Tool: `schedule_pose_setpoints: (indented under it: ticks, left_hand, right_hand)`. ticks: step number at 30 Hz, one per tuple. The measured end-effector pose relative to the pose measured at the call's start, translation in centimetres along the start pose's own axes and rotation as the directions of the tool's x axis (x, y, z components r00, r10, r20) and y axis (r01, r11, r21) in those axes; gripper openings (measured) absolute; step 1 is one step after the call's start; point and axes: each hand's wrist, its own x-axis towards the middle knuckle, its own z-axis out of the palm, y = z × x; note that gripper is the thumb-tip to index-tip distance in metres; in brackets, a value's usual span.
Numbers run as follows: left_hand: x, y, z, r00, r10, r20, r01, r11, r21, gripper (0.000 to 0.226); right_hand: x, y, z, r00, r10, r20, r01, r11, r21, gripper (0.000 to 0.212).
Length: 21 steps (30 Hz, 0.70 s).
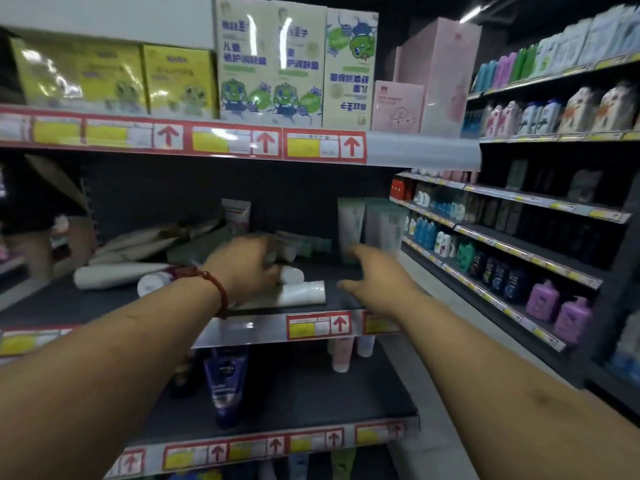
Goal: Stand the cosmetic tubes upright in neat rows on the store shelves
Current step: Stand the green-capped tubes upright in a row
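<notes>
Early in the job, by the look of it: on the middle shelf (104, 306), mostly lying stock, with a heap of flat tubes (138, 244) across the left and centre, and only a few upright tubes (351, 226) at the right rear corner. Judged as the pick-up step. Left hand (249, 268) down over the white tubes (301, 292) lying near the front edge, fingers blurred and partly hidden, so no telling whether clamped on one or merely touching. Right hand (374, 282) apart from it, nearer the right end, fingers spread and empty, stretched toward the upright ones. Next, probably: close on one lying tube, turn it cap-down, set it beside the standing ones. Open dark shelf floor between the right hand and the upright tubes, likely room for a row. Worth minding: the price rail (249, 329) along the front edge, close under both wrists, and the upper shelf (415, 150) overhead, limiting lift.
</notes>
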Motion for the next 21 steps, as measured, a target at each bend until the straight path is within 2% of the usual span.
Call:
schedule_pose_setpoints:
  ticks: [7,10,13,15,19,21]
  left_hand:
    - [3.5,-3.6,0.7,0.998,0.060,-0.009,-0.060,0.998,0.013,0.024]
    - [6.4,-4.8,1.1,0.995,0.095,0.018,-0.096,0.993,0.073,0.027]
    - [9.4,-6.0,1.5,0.990,0.133,0.040,-0.137,0.982,0.134,0.039]
    - [11.5,-7.0,2.0,0.993,0.111,0.039,-0.115,0.989,0.095,0.038]
    - [14.9,-8.5,4.3,0.996,0.089,0.023,-0.089,0.996,0.025,0.033]
    - [15.7,-8.8,5.4,0.995,0.091,0.028,-0.092,0.996,0.012,0.030]
  right_hand:
    - [4.9,-0.8,3.5,1.000,0.000,0.012,-0.001,0.998,0.065,0.055]
    - [8.2,-0.3,5.0,1.000,0.002,0.015,-0.003,0.996,0.084,0.053]
    - [11.8,0.2,6.9,0.999,-0.016,0.045,0.014,0.999,0.046,0.045]
    - [14.3,0.8,8.6,0.998,-0.030,0.061,0.030,1.000,-0.003,0.033]
    - [17.6,2.3,12.1,0.996,0.016,0.083,-0.018,1.000,0.023,0.018]
    - [18.1,2.8,13.4,0.998,0.031,0.061,-0.033,0.999,0.028,0.028]
